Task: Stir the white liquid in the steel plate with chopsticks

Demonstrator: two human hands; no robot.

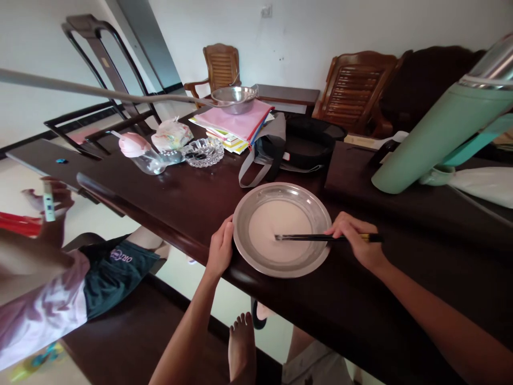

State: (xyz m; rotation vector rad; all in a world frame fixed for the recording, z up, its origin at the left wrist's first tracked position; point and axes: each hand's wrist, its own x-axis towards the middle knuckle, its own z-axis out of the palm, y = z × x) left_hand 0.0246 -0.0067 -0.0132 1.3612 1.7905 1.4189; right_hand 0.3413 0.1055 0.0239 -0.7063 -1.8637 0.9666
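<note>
A round metal dish [242, 251] stands on the dark wooden table, holding a pale, creamy liquid [272, 219]. With my left hand [221, 245] I grip the dish's left rim, thumb on top and fingers mostly hidden beneath. Black chopsticks [306, 237] are pinched in my right hand [358, 240], which is over the right side of the dish. Their tips dip into the liquid near its middle, where a small ripple shows.
Behind the dish lie a black and grey bag [276, 147], books with a metal bowl [240, 107] on top, and a glass ashtray [203, 153]. A green thermos [436, 139] stands at right. On the left sits another person [40, 299], holding a small white stick [48, 203].
</note>
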